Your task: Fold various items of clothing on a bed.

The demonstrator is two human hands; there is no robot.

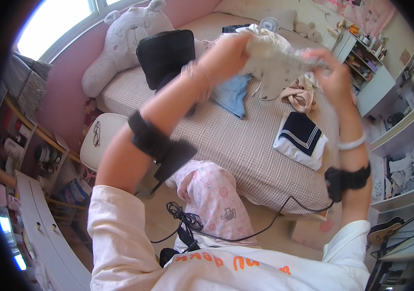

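Observation:
A pale off-white garment (277, 70) with small dark marks is stretched in the air above the bed, smeared by motion. My left hand (238, 48) is closed on its left side, though the fingers are blurred and partly hidden by the cloth. At the opposite end my right hand (331, 70) pinches its edge between thumb and fingers. Below it on the bed lie blue shorts (230, 94) and a crumpled beige cloth (298, 95). A folded white top with a navy striped collar (301, 138) rests nearer the bed's right edge.
The bed (202, 136) has a checked cover. A black bag-like item (166, 58) and a big grey plush bear (134, 31) are at its far left. A white chair (101, 145) holds glasses. Black cable (246, 238) runs across my lap to my right forearm strap. Shelves stand both sides.

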